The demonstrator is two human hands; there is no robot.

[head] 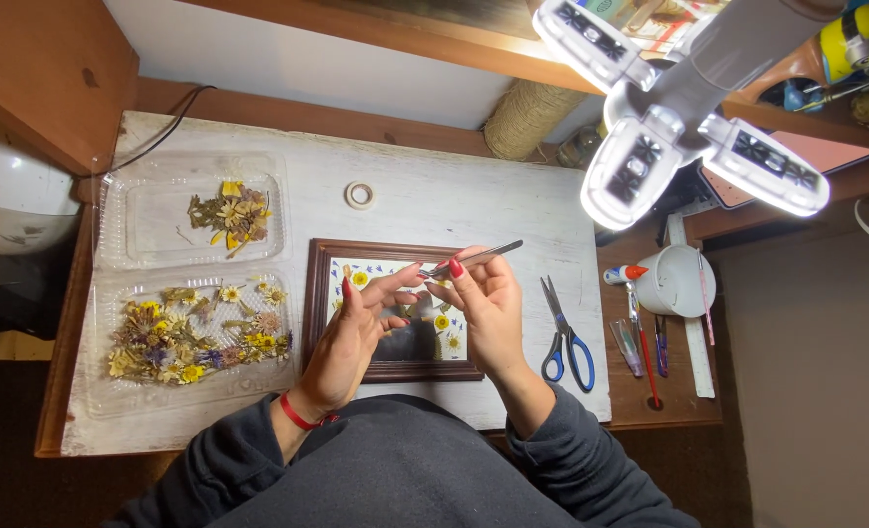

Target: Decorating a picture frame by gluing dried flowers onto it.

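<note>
A brown wooden picture frame lies on the white board, with pressed yellow and blue flowers laid inside it. Both hands hover over the frame. My right hand grips metal tweezers, whose tips point left. My left hand meets the tweezer tips with its fingertips, pinching something tiny that I cannot make out. A red band circles the left wrist.
A clear plastic tray at left holds several dried flowers, and a second tray behind it holds a small bunch. A tape roll, blue-handled scissors, a white cup, pens, a ruler, a twine spool and an overhead lamp surround the board.
</note>
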